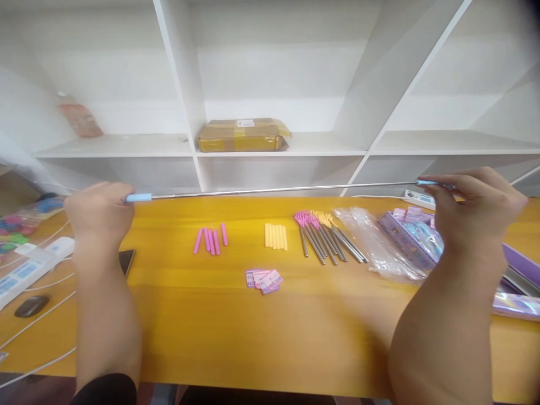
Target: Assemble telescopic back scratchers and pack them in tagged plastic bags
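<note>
A telescopic back scratcher [253,192] with a long thin metal rod is stretched out level above the table. My left hand [101,214] is closed round its light blue handle sleeve at the left end. At the other end, my right hand [476,199] pinches the light blue tip, whose shape is mostly hidden by the fingers. Below the rod lie several pink tubes [212,241] and a row of yellow tubes [275,236]. Right of these is a pile of back scratchers [324,233] with pink and yellow claw heads. Small printed cards [264,279] overlap in front.
Clear plastic bags [379,247] and a purple patterned box [407,242] lie at the right. White power strips [34,270] with cables, a dark mouse [31,306] and a phone [126,261] are at the left. A taped cardboard box [242,136] and an orange bottle [80,116] stand on white shelves.
</note>
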A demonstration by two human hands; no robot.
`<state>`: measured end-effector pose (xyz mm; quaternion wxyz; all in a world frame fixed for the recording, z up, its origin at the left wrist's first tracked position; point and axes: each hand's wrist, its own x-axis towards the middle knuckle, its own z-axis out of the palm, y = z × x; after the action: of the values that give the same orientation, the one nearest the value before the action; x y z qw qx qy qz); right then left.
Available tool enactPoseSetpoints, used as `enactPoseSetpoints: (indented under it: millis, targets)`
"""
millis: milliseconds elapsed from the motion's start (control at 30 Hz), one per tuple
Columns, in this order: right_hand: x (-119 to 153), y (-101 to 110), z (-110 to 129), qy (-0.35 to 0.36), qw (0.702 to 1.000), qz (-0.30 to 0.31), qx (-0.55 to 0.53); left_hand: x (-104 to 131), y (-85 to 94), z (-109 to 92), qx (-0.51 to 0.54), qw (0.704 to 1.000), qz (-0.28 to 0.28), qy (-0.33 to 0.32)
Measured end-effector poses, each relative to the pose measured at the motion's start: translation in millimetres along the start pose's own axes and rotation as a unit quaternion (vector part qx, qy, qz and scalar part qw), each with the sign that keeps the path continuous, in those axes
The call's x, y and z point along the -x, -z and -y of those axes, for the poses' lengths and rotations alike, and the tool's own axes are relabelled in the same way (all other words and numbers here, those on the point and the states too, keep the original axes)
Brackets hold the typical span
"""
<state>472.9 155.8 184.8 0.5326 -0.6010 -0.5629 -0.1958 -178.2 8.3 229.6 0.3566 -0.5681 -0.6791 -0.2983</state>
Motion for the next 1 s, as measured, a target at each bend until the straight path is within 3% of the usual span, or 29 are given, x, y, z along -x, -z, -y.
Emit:
enactPoseSetpoints:
  millis: [233,433,567,767,933,1000]
  targets:
    - [-0.3,-6.0,-1.8,0.015,1.000,0.006,0.010,-2.0,7.3,-3.2,-0.026,0.999,0.027,0.018]
    - [10.9,2.8,1.9,0.123,0.989,-0.079,-0.029,1.1,17.7,-10.2,-0.092,0.993,0.072,0.006]
    - [15.9,1.9,18.2,0.189,0.976,-0.076,-0.071,3.7,19.9,-31.7,-0.127,0.985,0.119,0.003]
    - [32.2,-10.8,79.6,0.264,0.959,0.038,-0.096,15.4,8.7,-93.2,-0.144,0.969,0.199,-0.024]
    - [86.1,-25.4,163.5,0.402,0.894,0.059,-0.188,42.0,-3.0,-144.4,-0.113,0.969,0.213,-0.053]
    - [111.3,-32.5,192.0,0.425,0.877,0.060,-0.218,50.6,-1.2,-158.0,-0.077,0.967,0.230,-0.076]
